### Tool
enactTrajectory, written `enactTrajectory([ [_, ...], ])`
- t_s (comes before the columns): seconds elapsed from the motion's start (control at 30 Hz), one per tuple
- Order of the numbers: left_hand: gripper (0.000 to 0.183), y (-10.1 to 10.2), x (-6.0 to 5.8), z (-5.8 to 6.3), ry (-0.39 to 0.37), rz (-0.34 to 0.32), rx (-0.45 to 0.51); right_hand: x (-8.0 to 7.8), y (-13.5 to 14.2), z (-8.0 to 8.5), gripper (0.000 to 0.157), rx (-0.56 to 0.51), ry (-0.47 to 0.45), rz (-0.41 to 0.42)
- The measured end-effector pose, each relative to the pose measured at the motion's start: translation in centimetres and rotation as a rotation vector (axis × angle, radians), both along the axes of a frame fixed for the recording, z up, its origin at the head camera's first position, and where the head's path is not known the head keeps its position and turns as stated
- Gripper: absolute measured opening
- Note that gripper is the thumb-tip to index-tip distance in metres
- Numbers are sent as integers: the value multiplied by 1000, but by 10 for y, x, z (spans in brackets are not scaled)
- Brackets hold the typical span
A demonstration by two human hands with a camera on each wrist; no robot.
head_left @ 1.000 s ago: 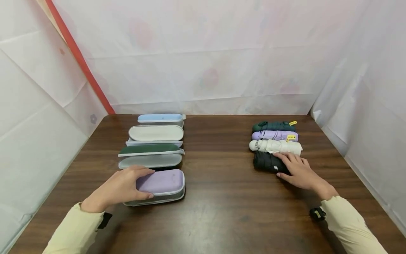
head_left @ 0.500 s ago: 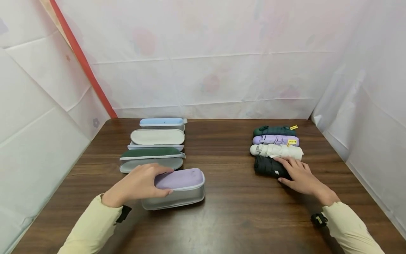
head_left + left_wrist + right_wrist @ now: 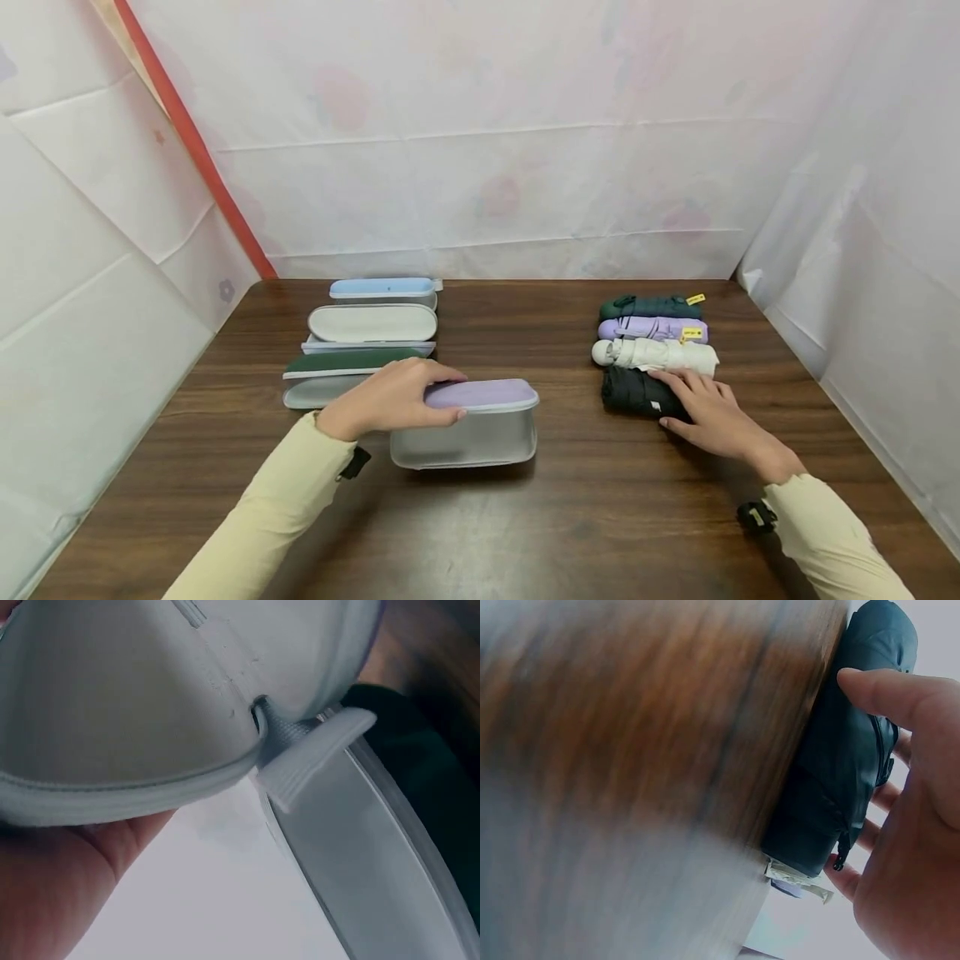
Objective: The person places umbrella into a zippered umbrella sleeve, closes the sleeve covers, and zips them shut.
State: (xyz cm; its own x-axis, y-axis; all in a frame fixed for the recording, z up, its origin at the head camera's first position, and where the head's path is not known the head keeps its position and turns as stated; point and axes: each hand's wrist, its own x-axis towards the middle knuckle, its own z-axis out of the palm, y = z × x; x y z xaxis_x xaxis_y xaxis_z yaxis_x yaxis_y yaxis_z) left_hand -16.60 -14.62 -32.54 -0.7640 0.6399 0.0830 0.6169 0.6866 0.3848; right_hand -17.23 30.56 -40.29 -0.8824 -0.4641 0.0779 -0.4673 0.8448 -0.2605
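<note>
My left hand (image 3: 397,398) grips a pencil case (image 3: 472,437) with a purple lid and grey sides, thumb at the front edge and fingers over the left end. The case is tilted, its grey side facing me; whether its lower edge touches the table I cannot tell. The left wrist view shows the case's pale zip edging (image 3: 135,796) and a fabric tab (image 3: 319,757) close up. On the right, my right hand (image 3: 708,421) holds a folded black umbrella (image 3: 630,393), the thumb on the near side and fingers over the far side. The umbrella lies on the table.
Behind the left hand lie a green pencil case (image 3: 337,362), a white one (image 3: 371,323) and a light blue one (image 3: 382,288). Beyond the black umbrella lie white (image 3: 667,356), purple (image 3: 648,328) and dark green (image 3: 648,307) folded umbrellas. Pale sheeting (image 3: 480,192) surrounds the wooden table (image 3: 570,533).
My left hand has carried the purple-lidded pencil case to the right, away from the other cases, and tipped it so its grey side shows more. My right hand has stayed on the black umbrella.
</note>
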Motion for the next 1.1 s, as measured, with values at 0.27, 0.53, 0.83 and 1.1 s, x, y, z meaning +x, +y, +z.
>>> enactTrajectory([
  [0.27, 44, 33, -24, -2, -73, -64, 15, -7, -3, 0, 68, 6, 13, -14],
  [0.53, 43, 51, -39, -12, -114, -91, 0, -12, -7, -1, 69, 44, 75, -5],
  [0.83, 50, 56, -47, -21, -171, -73, -40, -10, -10, 3, 66, 93, 135, 42],
  [1.1, 51, 54, -49, -26, -237, -67, -24, -11, -9, 3, 69, 103, 151, 73],
])
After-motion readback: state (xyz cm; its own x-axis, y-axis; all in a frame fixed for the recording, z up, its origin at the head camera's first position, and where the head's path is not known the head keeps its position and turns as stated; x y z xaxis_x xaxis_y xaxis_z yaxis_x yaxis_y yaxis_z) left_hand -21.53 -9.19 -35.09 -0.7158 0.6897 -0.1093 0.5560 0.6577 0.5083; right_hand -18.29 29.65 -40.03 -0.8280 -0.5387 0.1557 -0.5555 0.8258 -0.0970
